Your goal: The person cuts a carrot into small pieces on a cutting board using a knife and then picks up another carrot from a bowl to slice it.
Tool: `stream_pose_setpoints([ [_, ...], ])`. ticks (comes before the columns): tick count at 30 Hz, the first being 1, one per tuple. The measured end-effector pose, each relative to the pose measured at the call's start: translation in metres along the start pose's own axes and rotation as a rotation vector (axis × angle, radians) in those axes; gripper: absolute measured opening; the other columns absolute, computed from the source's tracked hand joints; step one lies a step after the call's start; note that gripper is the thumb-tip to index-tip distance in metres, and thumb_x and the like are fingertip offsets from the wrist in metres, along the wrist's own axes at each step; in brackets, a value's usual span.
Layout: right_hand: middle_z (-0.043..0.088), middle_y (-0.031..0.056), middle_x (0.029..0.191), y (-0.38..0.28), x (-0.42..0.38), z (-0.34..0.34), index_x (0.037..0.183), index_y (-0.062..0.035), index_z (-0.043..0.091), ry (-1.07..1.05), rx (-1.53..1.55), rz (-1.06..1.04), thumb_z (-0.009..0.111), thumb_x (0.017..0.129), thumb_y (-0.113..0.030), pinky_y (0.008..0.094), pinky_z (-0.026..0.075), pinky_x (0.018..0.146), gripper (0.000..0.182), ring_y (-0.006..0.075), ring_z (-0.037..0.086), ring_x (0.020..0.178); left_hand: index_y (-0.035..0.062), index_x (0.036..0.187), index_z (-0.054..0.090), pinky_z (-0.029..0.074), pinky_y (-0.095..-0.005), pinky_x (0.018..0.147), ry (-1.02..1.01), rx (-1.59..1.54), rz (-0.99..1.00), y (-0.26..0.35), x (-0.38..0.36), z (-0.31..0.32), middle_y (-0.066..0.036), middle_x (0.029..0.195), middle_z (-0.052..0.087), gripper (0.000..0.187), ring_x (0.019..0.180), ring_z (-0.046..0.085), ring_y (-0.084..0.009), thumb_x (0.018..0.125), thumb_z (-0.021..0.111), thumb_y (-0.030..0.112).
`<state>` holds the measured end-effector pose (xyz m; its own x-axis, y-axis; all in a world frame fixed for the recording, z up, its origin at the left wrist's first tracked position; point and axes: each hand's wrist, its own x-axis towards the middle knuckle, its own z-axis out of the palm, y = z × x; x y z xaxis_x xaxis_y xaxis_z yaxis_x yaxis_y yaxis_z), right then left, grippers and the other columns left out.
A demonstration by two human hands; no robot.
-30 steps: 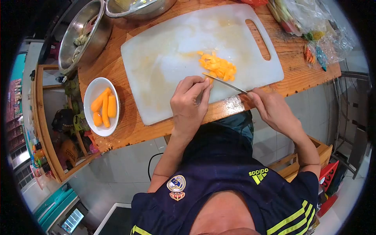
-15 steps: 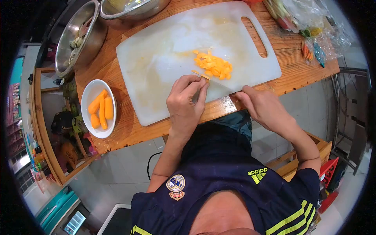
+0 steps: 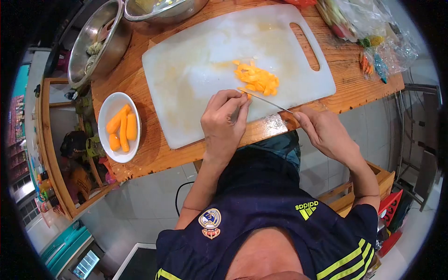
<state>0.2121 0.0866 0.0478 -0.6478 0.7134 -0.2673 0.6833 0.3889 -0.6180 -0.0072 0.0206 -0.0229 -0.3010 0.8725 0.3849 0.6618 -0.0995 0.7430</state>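
My left hand [image 3: 223, 114] is closed at the lower edge of the white cutting board [image 3: 196, 93], its fingertips pinching a small orange carrot piece [image 3: 247, 96] that is mostly hidden. In my right hand [image 3: 326, 130], the fingers wrap around the handle of a knife [image 3: 270, 102]. The thin blade reaches left across the board's edge, with its tip end at the carrot piece by my left fingertips. Just beyond the blade lies a small heap of sliced carrot [image 3: 256, 78] on the board.
On the left, a white bowl [image 3: 103, 135] holds several peeled carrot pieces [image 3: 123, 133]. Metal bowls [image 3: 119, 46] stand at the back left of the wooden table [image 3: 151, 161]. Plastic bags with vegetables [image 3: 368, 23] lie at the back right. The table's front edge runs near my body.
My right hand has moved slightly right and down, and the knife blade has turned so its thin edge shows. My left hand stays almost in place, still pinching the carrot piece.
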Motion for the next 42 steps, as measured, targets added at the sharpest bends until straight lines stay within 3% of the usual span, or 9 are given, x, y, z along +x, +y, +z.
stream_pose_setpoints([
  [11, 0.063, 0.0253, 0.069, 0.007, 0.020, 0.028, 0.088, -0.0006, 0.062, 0.046, -0.111, -0.031, 0.049, 0.105, -0.033, 0.0534, 0.049, 0.061, 0.039, 0.0443, 0.064, 0.067, 0.0012, 0.087, 0.075, 0.055, -0.0322, 0.073, 0.020, -0.003, -0.001, 0.000, 0.000, 0.001, -0.010, 0.091, 0.072, 0.011, 0.082, 0.070, -0.0223, 0.077, 0.080, 0.000],
  [23, 0.066, 0.0220, 0.073, 0.001, 0.007, 0.000, 0.097, -0.0003, 0.068, -0.016, 0.023, -0.010, 0.048, 0.105, -0.028, 0.0496, 0.050, 0.069, 0.035, 0.0438, 0.064, 0.075, 0.0018, 0.087, 0.075, 0.055, -0.0315, 0.072, 0.027, -0.012, -0.005, -0.001, -0.001, 0.002, -0.010, 0.090, 0.072, 0.011, 0.081, 0.070, -0.0216, 0.077, 0.080, -0.001],
  [35, 0.063, 0.0241, 0.070, 0.006, 0.027, 0.020, 0.085, 0.0000, 0.064, -0.027, -0.018, -0.003, 0.045, 0.106, -0.034, 0.0516, 0.049, 0.067, 0.044, 0.0445, 0.064, 0.072, 0.0018, 0.088, 0.075, 0.055, -0.0318, 0.073, 0.043, -0.012, -0.002, 0.000, -0.003, 0.002, -0.010, 0.089, 0.071, 0.013, 0.082, 0.070, -0.0219, 0.077, 0.080, -0.001],
  [42, 0.064, 0.0216, 0.071, 0.004, 0.013, 0.005, 0.091, -0.0001, 0.066, -0.016, 0.055, -0.033, 0.048, 0.106, -0.030, 0.0492, 0.049, 0.069, 0.038, 0.0431, 0.064, 0.074, 0.0022, 0.087, 0.076, 0.055, -0.0309, 0.072, 0.046, -0.045, -0.023, -0.003, -0.004, 0.003, -0.010, 0.089, 0.071, 0.012, 0.081, 0.070, -0.0209, 0.077, 0.081, -0.001],
])
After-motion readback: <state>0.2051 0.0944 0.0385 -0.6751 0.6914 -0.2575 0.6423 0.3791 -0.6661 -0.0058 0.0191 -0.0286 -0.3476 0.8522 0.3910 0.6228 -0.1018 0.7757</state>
